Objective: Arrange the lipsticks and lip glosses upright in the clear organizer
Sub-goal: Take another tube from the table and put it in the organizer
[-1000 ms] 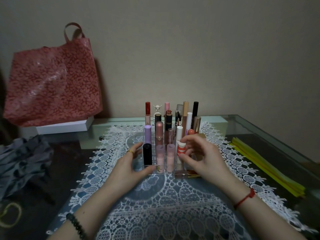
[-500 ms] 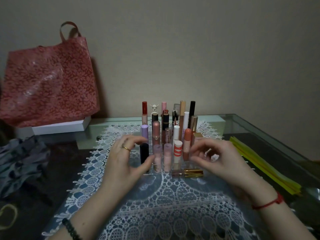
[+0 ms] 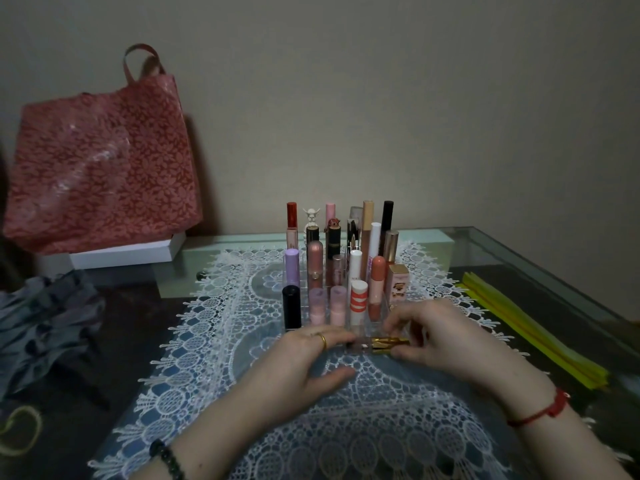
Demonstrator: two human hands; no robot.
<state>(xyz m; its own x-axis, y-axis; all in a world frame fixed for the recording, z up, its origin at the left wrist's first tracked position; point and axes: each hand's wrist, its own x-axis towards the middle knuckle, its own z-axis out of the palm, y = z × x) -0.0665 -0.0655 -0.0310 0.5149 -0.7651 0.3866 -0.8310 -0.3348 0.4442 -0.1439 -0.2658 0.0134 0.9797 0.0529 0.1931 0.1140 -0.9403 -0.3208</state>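
The clear organizer (image 3: pixel 381 322) stands in the middle of a white lace runner (image 3: pixel 311 420) on the glass tabletop (image 3: pixel 519 258), and it is nearly full. Lipsticks and glosses stand upright in rows, the tall ones at the back. In the front row are a black lipstick (image 3: pixel 291 306) at the left, two pale pink ones beside it, then a white tube with orange stripes (image 3: pixel 358 301).

One piece is not in yet. A gold lip gloss (image 3: pixel 384 342) lies on its side just in front of the organizer, between the two hands. The right hand (image 3: pixel 440 337) has its fingers curled over the gold end and pinches it. The left hand (image 3: pixel 304 365) reaches in from the other side with fairly straight fingers, the tips at the tube's clear end and the thumb spread out on the lace. It wears a gold ring (image 3: pixel 322 341). I cannot say whether that hand really grips the tube.

A red patterned bag (image 3: pixel 100 168) leans against the wall at the back left on a white box (image 3: pixel 124 252). Grey cloth (image 3: pixel 41 327) lies crumpled at the left edge, and a bundle of yellow strips (image 3: pixel 533 337) lies along the right side.
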